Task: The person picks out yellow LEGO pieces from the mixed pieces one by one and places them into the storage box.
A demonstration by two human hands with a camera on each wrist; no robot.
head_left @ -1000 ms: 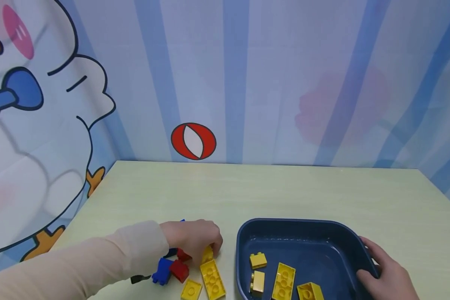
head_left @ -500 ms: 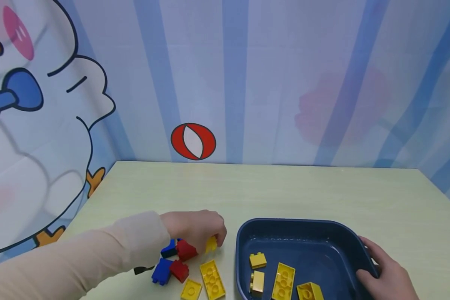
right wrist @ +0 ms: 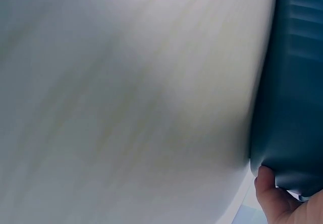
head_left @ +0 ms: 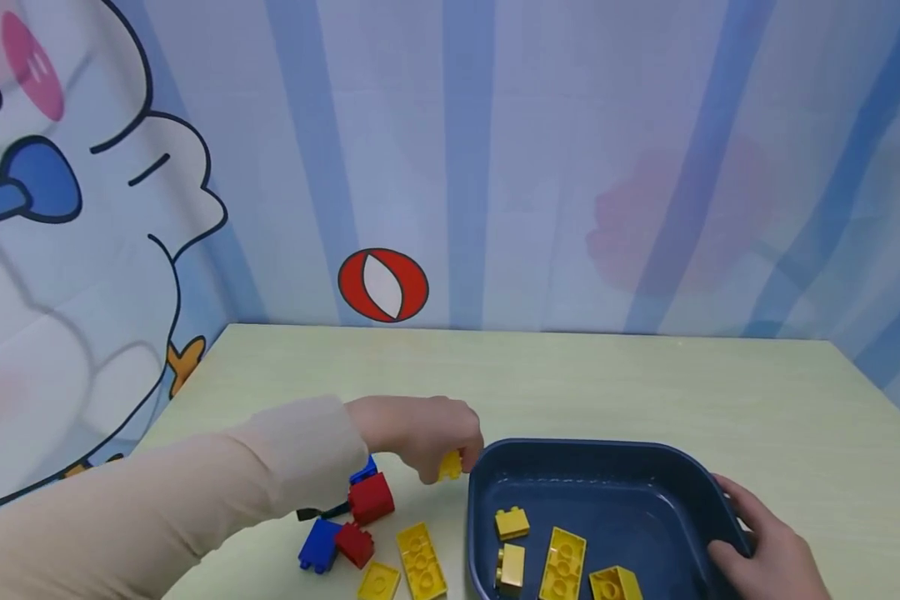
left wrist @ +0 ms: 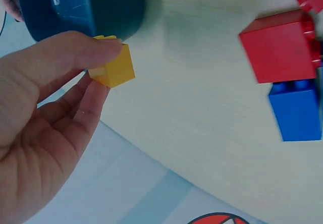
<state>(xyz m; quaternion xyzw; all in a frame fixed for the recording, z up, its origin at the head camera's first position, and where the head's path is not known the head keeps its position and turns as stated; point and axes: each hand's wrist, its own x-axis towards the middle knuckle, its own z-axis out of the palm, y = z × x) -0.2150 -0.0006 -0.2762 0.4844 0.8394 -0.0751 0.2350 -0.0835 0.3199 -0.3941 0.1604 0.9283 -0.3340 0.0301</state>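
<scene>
Between thumb and fingers, the left hand (head_left: 427, 431) pinches a small yellow brick (head_left: 450, 467), held above the table just left of the dark blue tray (head_left: 607, 447). The left wrist view shows that brick (left wrist: 118, 67) at the fingertips of the hand (left wrist: 50, 98), with the tray (left wrist: 113, 7) behind. The right hand (head_left: 776, 554) grips the tray's right rim, thumb over the edge; its fingers are partly hidden. Inside the tray lie several yellow bricks, among them a long one (head_left: 563, 564). In the right wrist view the hand (right wrist: 282, 199) holds the tray's corner (right wrist: 290, 153).
Left of the tray, a long yellow brick (head_left: 422, 561) and a square one (head_left: 378, 581) lie on the table (head_left: 570, 375). Further left are red bricks (head_left: 371, 498) and blue bricks (head_left: 319, 546), below the left forearm. A patterned curtain (head_left: 525, 167) stands behind the table.
The left hand has lifted the small yellow brick from beside the long one and moved up and right, to the tray's left edge. More of the red and blue bricks shows. The right hand keeps its grip.
</scene>
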